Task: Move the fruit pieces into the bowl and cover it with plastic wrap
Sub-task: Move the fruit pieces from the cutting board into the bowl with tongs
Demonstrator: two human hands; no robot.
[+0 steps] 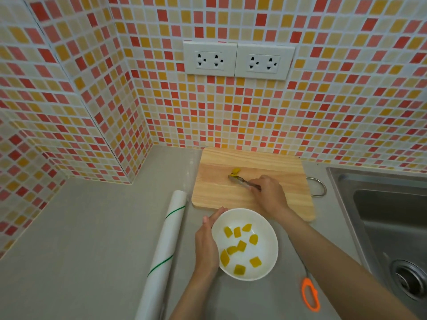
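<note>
Two hands work: the right hand (268,195) grips small metal tongs (242,181) at a yellow fruit piece (235,172); the left hand (208,241), fingers straight, touches the round white bowl (270,264).

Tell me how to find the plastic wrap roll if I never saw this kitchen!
Start at the wooden cutting board on the grey counter. The white bowl of yellow fruit sits just in front of it. Left of the bowl, past the left hand, lies the plastic wrap roll, the only long white tube, ringed with thin green stripes.
</note>
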